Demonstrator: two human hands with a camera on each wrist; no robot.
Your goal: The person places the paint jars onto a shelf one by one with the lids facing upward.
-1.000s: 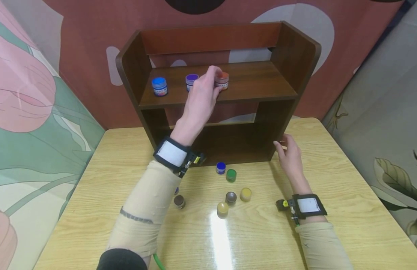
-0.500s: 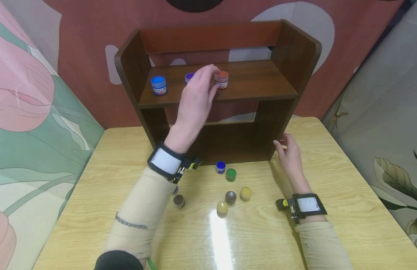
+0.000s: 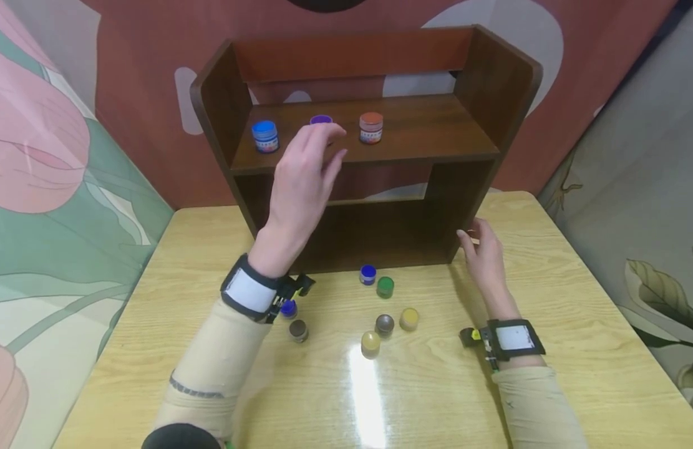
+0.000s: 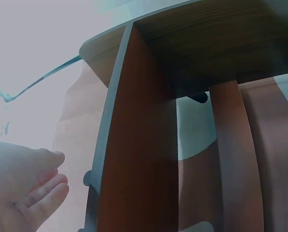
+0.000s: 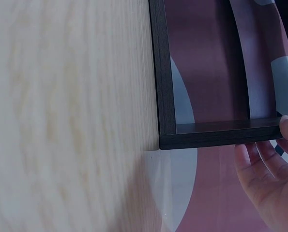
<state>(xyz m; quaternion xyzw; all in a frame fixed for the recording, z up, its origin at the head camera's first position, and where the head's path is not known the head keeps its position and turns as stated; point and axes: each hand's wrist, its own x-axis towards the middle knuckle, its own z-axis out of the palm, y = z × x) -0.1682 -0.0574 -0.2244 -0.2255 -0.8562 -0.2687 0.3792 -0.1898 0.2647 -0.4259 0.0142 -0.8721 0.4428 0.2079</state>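
A dark brown wooden shelf (image 3: 430,128) carries paint jars on its upper board. There, a red-lidded jar (image 3: 371,129) stands upright, apart from my left hand (image 3: 302,174). That hand hovers before the board with fingers loosely bent, nothing between them, and partly hides a purple-lidded jar (image 3: 320,119). Left of it is a blue-lidded jar (image 3: 265,137). In the left wrist view the left hand (image 4: 27,188) is likewise bare, beside the shelf's board edge (image 4: 115,82). My right hand (image 3: 483,255) holds the shelf's right side panel; the right wrist view shows thumb at its edge, fingers on its outer face.
On the wooden table (image 3: 436,399) in front of the shelf stand a dark blue jar (image 3: 368,274), a green jar (image 3: 385,287), a grey jar (image 3: 384,324), two yellowish jars (image 3: 409,318), a brown jar (image 3: 298,330) and another blue jar (image 3: 289,308). Patterned cloth hangs behind and at both sides.
My left hand has let go of the red-lidded jar and drawn back to the left and down, leaving the jar standing on the upper board. The right hand stays at the side panel.
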